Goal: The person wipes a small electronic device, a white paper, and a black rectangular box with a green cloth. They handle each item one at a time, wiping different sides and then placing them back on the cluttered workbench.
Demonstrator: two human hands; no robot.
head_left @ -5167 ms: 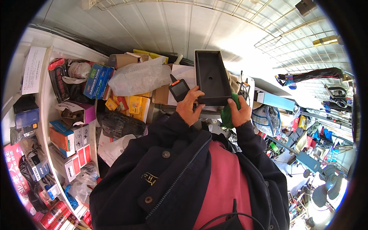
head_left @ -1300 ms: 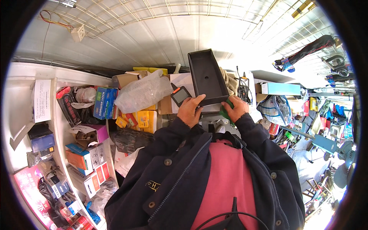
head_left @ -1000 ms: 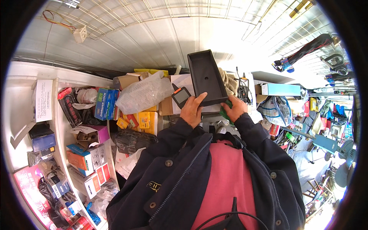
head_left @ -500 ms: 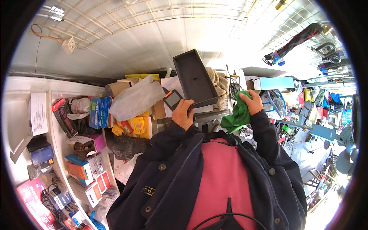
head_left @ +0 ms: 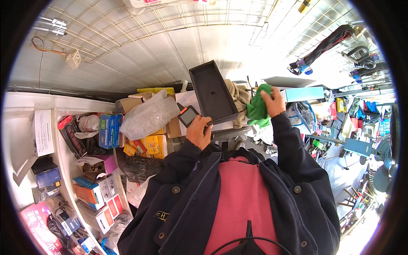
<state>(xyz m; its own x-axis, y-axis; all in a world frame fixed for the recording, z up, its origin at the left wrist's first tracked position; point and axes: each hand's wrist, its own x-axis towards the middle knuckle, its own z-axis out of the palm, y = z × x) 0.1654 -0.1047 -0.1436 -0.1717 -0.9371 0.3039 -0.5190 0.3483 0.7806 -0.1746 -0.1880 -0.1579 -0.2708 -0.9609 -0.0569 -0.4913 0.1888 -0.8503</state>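
My left hand (head_left: pixel 199 132) is closed on a small black handheld device (head_left: pixel 188 116) with a grey screen and an orange mark at its top corner. Right beside those fingers lies an open, shallow black box (head_left: pixel 213 91), tilted at an angle, with a small round hole or mark in its floor. A green cloth (head_left: pixel 257 108) hangs bunched from my right hand (head_left: pixel 274 102), whose fingers are pressed into its upper part. Behind the cloth and next to the box is a crumpled beige cloth (head_left: pixel 238 100).
Left of the device lies a clear plastic bag (head_left: pixel 148 114), above yellow boxes (head_left: pixel 156 145). White shelves (head_left: pixel 57 140) packed with cartons stand at the left. A pale blue box (head_left: pixel 304 93) is beyond my right hand. Wire mesh (head_left: pixel 178 19) runs overhead; a fan (head_left: pixel 381 148) stands far right.
My right hand has carried the green cloth farther away from my body, bringing it close to the beige cloth. My left hand keeps the device and has shifted little; the whole view has tilted slightly.
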